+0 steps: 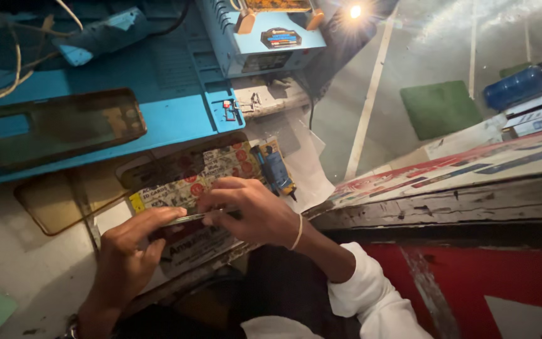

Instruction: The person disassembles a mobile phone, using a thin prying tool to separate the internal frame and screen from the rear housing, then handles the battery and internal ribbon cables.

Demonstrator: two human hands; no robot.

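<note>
Both hands grip one thin, flat phone-like slab (189, 218) edge-on, just above the bench edge. Left hand (127, 248) pinches its near end; right hand (249, 210) curls fingers over the top edge. Work looks mid-way: a translucent phone case (64, 125) lies apart on the blue mat (177, 107), a small blue tool (275, 168) beside the printed sheet (221, 166). Slab's face is hidden; lamp glare (355, 11) washes out the upper bench.
</note>
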